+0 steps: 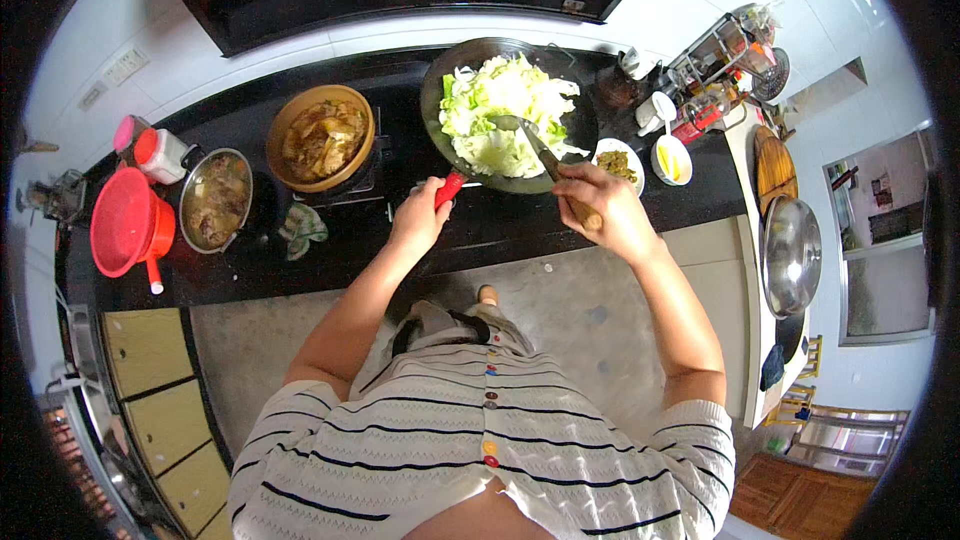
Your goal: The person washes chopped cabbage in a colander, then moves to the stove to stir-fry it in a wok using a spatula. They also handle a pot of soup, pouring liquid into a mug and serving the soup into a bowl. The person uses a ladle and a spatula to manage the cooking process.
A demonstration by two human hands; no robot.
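In the head view, the left hand [420,218] has its grip closed round the red handle [449,190] of a wok [431,105] heaped with chopped leafy greens [510,100]. The right hand's [608,202] grip wraps a wooden-handled spatula [544,154], its blade among the leaves. Left of the wok, a brown clay pot [275,155] of stew sits over the black desk [250,270].

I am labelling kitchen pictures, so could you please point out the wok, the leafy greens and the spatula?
Wok [583,122]: head view, right inner wall.
Leafy greens [510,98]: head view, middle of the heap.
Spatula [542,151]: head view, on its metal part.
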